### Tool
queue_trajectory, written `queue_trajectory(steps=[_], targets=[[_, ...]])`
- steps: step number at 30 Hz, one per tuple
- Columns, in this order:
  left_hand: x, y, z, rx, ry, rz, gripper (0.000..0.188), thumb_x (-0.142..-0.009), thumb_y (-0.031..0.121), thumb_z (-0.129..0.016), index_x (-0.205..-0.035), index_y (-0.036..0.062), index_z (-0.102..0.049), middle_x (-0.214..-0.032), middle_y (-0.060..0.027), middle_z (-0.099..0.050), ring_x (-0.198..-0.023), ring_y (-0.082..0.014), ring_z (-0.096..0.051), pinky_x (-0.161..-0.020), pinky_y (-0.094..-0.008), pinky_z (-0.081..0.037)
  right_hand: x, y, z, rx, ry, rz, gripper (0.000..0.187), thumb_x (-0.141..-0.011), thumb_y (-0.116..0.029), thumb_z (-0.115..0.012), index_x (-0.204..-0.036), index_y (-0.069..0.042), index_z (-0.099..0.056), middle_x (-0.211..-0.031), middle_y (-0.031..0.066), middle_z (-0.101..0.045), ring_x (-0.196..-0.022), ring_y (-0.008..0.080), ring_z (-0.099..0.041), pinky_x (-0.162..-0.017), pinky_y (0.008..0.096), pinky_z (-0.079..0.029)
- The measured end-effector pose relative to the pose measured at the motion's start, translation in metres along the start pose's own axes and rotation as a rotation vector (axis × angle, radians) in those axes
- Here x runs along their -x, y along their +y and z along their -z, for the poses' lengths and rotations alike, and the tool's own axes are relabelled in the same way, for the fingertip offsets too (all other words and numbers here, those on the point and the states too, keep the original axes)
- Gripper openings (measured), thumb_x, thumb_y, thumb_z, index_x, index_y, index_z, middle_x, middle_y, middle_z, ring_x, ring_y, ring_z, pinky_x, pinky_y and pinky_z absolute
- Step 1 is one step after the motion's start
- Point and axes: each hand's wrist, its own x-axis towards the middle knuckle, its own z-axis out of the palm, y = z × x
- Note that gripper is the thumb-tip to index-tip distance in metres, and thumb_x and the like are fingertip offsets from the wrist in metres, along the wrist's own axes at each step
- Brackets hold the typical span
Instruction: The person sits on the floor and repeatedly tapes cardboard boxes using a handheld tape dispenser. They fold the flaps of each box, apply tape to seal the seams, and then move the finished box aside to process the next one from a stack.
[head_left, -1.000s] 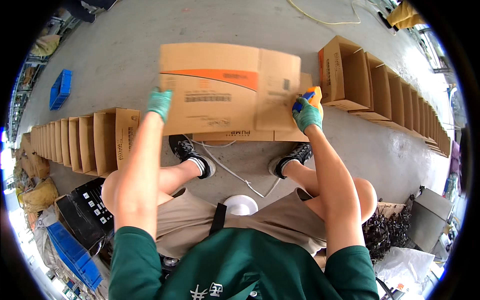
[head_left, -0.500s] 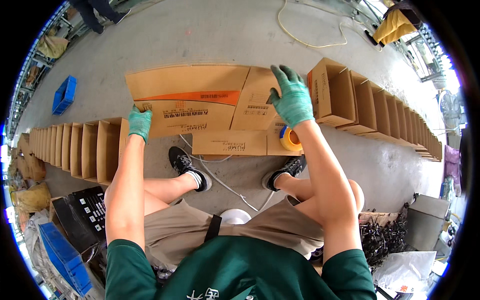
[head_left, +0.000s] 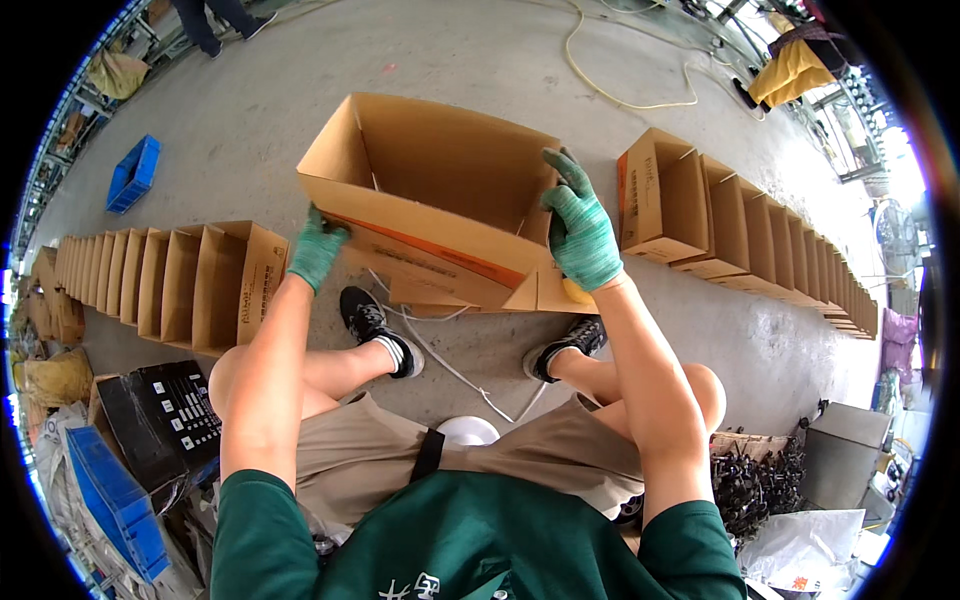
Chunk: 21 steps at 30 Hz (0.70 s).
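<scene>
An opened-out cardboard box (head_left: 440, 205) with an orange stripe stands tilted in front of me, its inside showing and a flap hanging at its near right corner. My left hand (head_left: 318, 252), in a green glove, is closed on the box's near left edge. At the right end, my gloved right hand (head_left: 584, 228) grips the box's edge, thumb and fingers around the board. Under that hand a yellow tape roll (head_left: 577, 292) is mostly hidden. Below the box lies more flat cardboard (head_left: 425, 291), largely covered.
A row of opened boxes (head_left: 215, 285) stands on the left, another row (head_left: 685, 205) on the right. A blue crate (head_left: 133, 175) sits far left. White cord (head_left: 440, 365) runs between my shoes. Black parts (head_left: 755, 480) are heaped near right; a hose (head_left: 580, 70) lies ahead.
The flattened box has been opened into a tube, its inside now facing up. My left hand has moved slightly right, and my right hand now grips the box's right end.
</scene>
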Motion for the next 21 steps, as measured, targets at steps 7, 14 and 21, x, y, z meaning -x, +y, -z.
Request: queue_trajectory(steps=[7,14,21], targets=[[0.015,0.016,-0.019,-0.288,-0.49,0.107,0.077,-0.087,0.004,-0.071,-0.152,0.0077,-0.029,-0.128,-0.0073,-0.058,-0.114,-0.0161,-0.056,-0.095,-0.03,-0.05,0.054,0.069,-0.039,0.372,-0.385,-0.214,0.05,-0.091,-0.016,-0.058,-0.141,-0.022,-0.053,-0.159,0.0046,-0.036,-0.148,0.0423,-0.027,-0.113,0.0551,-0.036],[0.034,0.094,-0.026,-0.036,-0.522,-0.16,0.101,-0.079,0.023,-0.086,-0.157,0.0107,-0.023,-0.131,-0.0112,-0.063,-0.12,-0.0184,-0.057,-0.106,-0.0331,-0.045,0.075,0.079,-0.051,-0.003,-0.091,-0.395,0.039,-0.091,-0.008,-0.06,-0.129,-0.013,-0.065,-0.149,0.0129,-0.05,-0.146,0.0365,-0.034,-0.115,0.0414,-0.036],[0.027,0.054,-0.045,-0.046,-0.361,-0.264,0.07,-0.084,0.031,-0.082,-0.139,0.0048,-0.047,-0.133,-0.0101,-0.056,-0.112,-0.0183,-0.058,-0.103,-0.0327,-0.045,0.041,0.081,-0.029,-0.797,0.243,-0.972,0.025,-0.097,-0.012,-0.061,-0.121,-0.011,-0.068,-0.116,0.0046,-0.069,-0.093,0.014,-0.061,-0.089,0.0261,-0.047]])
